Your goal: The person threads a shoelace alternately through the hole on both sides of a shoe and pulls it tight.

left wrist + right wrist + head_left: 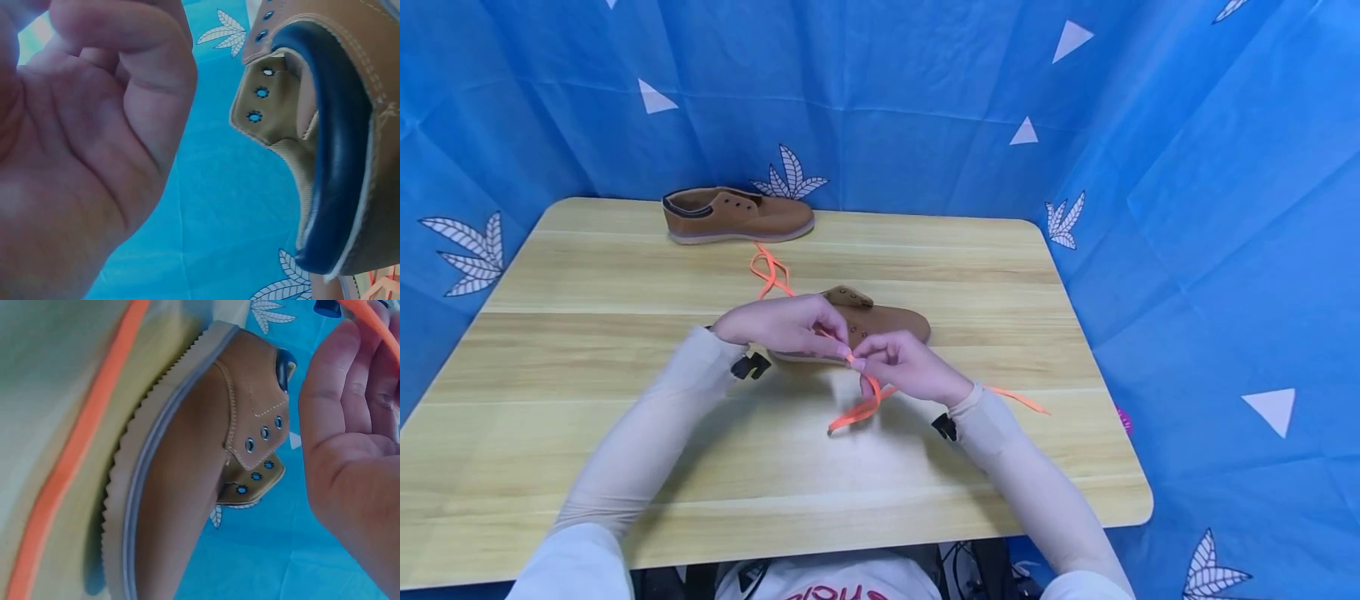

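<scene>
Over the nearer brown shoe (898, 323), both hands meet at an orange shoelace (857, 414). My left hand (786, 323) pinches the lace between thumb and fingertips. Beside it, my right hand (910, 365) pinches the same lace close by, its fingers curled. Part of the lace hangs below the right hand in a loop, and an orange end shows right of that wrist. In the right wrist view the shoe (187, 437) has bare metal eyelets and an open flap. Its dark padded collar (340, 144) fills the right of the left wrist view.
A second brown shoe (737, 218) stands at the back edge of the wooden table (587, 400), toe to the right. Another stretch of orange lace (771, 271) lies looped between the shoes. A blue patterned curtain (895, 100) hangs behind and to the right.
</scene>
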`<move>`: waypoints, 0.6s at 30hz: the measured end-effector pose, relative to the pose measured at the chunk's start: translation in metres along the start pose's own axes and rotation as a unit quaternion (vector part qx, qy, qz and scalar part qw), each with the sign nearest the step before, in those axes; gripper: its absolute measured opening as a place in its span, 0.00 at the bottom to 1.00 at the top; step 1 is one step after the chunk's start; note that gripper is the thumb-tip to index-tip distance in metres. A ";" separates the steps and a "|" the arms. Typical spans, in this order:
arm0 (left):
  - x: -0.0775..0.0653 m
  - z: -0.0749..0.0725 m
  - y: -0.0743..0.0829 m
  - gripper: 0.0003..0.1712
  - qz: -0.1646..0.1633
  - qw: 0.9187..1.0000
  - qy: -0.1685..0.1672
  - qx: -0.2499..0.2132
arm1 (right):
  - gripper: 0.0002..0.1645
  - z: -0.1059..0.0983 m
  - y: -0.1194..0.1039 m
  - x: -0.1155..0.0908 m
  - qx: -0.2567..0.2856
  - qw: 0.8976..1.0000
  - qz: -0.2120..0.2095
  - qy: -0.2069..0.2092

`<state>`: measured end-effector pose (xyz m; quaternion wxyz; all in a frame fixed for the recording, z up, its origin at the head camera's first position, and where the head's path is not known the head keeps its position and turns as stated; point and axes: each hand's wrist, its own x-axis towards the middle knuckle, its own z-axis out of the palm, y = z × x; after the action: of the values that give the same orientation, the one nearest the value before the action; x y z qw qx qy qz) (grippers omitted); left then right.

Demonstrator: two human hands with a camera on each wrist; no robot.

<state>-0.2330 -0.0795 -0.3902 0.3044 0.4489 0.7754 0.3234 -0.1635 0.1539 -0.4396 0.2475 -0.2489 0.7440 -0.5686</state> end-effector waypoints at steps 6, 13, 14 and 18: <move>0.000 0.004 -0.006 0.06 -0.004 1.000 0.011 0.020 | 0.10 0.001 0.009 -0.006 0.024 0.999 0.024 -0.003; 0.008 0.009 -0.006 0.07 0.010 1.000 0.001 0.004 | 0.11 0.004 0.009 -0.006 0.032 0.999 0.014 0.012; 0.009 0.010 -0.006 0.07 0.012 1.000 -0.001 0.001 | 0.11 0.005 0.008 -0.006 0.033 0.999 0.014 0.014; 0.010 0.010 -0.007 0.07 0.011 1.000 0.001 0.003 | 0.10 0.006 0.010 -0.008 0.047 0.998 0.020 0.027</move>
<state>-0.2334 -0.0712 -0.4037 0.2989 0.4578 0.7716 0.3251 -0.1548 0.1573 -0.4496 0.2503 -0.2062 0.7274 -0.6047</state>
